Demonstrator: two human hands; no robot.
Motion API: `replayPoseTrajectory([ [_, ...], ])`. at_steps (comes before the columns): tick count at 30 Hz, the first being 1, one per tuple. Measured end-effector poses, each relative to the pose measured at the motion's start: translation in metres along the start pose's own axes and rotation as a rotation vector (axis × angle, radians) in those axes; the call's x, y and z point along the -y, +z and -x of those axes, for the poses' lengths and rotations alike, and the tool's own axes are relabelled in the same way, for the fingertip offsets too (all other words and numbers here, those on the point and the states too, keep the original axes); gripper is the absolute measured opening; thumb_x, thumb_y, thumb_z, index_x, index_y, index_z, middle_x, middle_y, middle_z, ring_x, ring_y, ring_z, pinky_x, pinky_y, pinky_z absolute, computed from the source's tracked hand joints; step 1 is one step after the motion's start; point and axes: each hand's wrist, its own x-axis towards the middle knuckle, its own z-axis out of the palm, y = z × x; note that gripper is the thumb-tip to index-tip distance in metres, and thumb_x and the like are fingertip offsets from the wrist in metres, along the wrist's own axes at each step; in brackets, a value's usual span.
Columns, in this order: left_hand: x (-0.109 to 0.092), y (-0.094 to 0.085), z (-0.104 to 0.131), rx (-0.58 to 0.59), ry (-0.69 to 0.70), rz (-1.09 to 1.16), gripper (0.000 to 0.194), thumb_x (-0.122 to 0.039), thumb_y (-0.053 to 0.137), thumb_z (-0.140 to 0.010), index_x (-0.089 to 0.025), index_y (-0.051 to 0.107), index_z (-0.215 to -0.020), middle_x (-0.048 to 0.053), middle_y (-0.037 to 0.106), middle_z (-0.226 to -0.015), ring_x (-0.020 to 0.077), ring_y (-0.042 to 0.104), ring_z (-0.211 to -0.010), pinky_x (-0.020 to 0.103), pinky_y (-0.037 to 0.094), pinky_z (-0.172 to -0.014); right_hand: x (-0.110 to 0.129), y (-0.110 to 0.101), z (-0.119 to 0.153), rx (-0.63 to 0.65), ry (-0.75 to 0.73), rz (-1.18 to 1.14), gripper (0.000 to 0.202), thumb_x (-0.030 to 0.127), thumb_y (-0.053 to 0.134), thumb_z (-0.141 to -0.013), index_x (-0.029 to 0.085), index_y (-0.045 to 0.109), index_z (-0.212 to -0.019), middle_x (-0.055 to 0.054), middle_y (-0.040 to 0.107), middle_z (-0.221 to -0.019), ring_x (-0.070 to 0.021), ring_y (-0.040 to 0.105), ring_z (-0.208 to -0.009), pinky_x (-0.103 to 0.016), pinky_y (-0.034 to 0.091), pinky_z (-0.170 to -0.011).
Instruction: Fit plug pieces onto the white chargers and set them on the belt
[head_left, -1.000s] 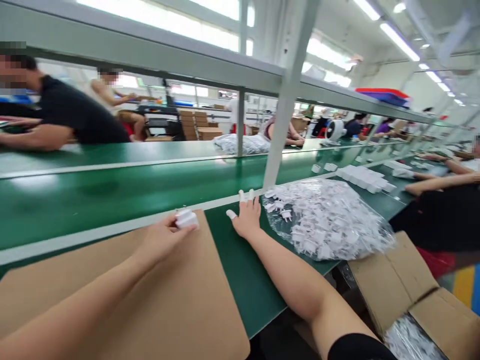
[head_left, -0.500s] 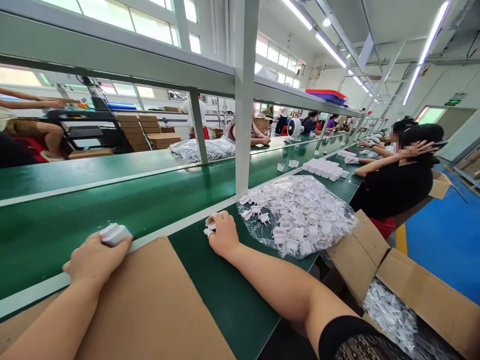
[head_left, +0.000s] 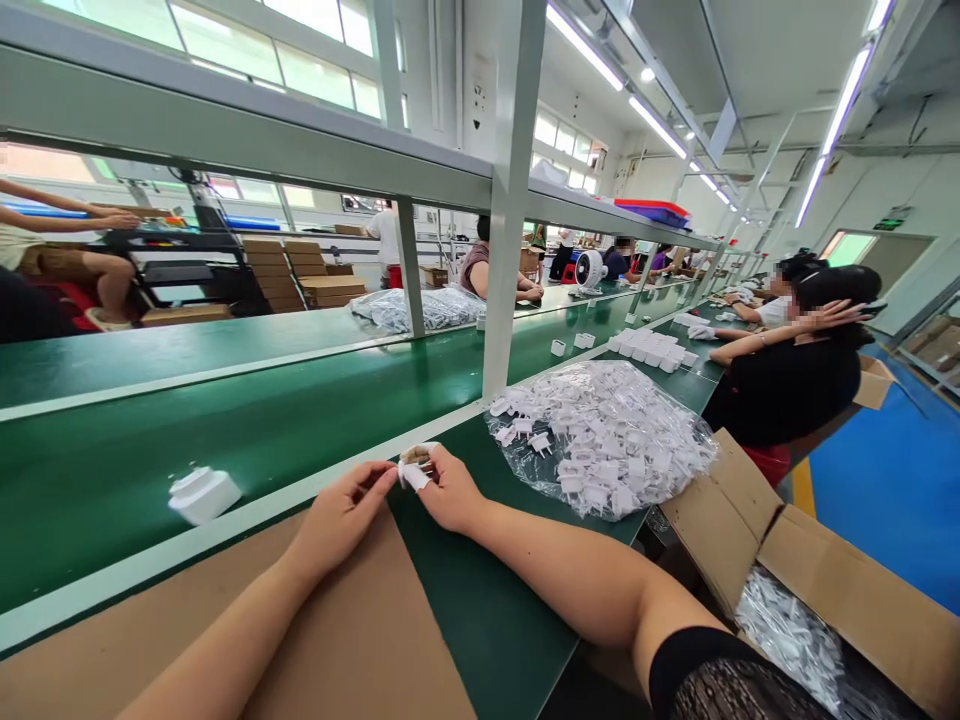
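My left hand (head_left: 349, 510) is closed in a pinch, its fingertips meeting the fingers of my right hand (head_left: 448, 490) above the bench. White and beige coverings wrap the right thumb and a fingertip. The right fingers curl together too, and whatever lies between the two hands is too small and covered to make out. On the green belt to the left sits a white plug adapter (head_left: 204, 496), its pins pointing up and away, apart from both hands. Right of my hands, a clear plastic bag (head_left: 517, 470) lies spread under a heap of white plug pieces (head_left: 607, 430).
A cardboard sheet (head_left: 360, 620) lies under my left forearm. A shelf post (head_left: 504, 250) rises behind my hands. At right stands an open carton (head_left: 847, 590) holding plastic-wrapped parts. White housings (head_left: 651, 348) stand in rows further along, near a seated co-worker (head_left: 787, 370).
My left hand has let go of the white plug adapter, now on the green belt, and has moved right to meet my right hand. The view has shifted slightly.
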Motion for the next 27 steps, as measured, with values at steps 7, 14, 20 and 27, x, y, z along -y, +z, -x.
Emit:
replayPoseTrajectory([
  [7, 0.007, 0.003, -0.003, 0.05, -0.054, 0.148, 0.066, -0.081, 0.057, -0.082, -0.021, 0.068, -0.107, 0.008, 0.075, -0.107, 0.0295, 0.069, -0.101, 0.04, 0.052, -0.096, -0.009, -0.001, -0.001, 0.013, 0.029, -0.001, 0.021, 0.033, 0.075, -0.089, 0.022, 0.069, -0.106, -0.003, 0.071, -0.104, -0.0196, 0.07, -0.095, -0.032, 0.058, -0.09],
  [14, -0.002, -0.001, -0.002, 0.062, -0.094, 0.137, 0.069, -0.085, 0.059, -0.077, -0.021, 0.069, -0.1, 0.007, 0.075, -0.097, 0.0288, 0.069, -0.094, 0.038, 0.053, -0.092, -0.013, 0.001, -0.003, 0.011, 0.113, -0.07, 0.036, 0.046, 0.086, -0.08, 0.022, 0.07, -0.101, -0.002, 0.072, -0.094, -0.0192, 0.07, -0.087, -0.033, 0.059, -0.085],
  [20, -0.006, -0.002, -0.001, 0.076, -0.108, 0.161, 0.067, -0.083, 0.063, -0.073, -0.021, 0.07, -0.097, 0.008, 0.076, -0.102, 0.0295, 0.068, -0.098, 0.038, 0.053, -0.092, -0.011, 0.001, -0.006, 0.001, 0.146, -0.116, 0.036, 0.047, 0.087, -0.079, 0.022, 0.071, -0.099, -0.001, 0.074, -0.093, -0.0188, 0.071, -0.087, -0.034, 0.058, -0.088],
  [27, -0.005, -0.004, 0.0, 0.101, -0.113, 0.181, 0.063, -0.079, 0.065, -0.074, -0.021, 0.071, -0.096, 0.008, 0.075, -0.101, 0.0287, 0.068, -0.099, 0.037, 0.053, -0.091, -0.012, 0.0, -0.007, 0.018, 0.157, -0.132, 0.033, 0.044, 0.086, -0.079, 0.022, 0.072, -0.099, -0.001, 0.074, -0.092, -0.0193, 0.071, -0.088, -0.034, 0.058, -0.09],
])
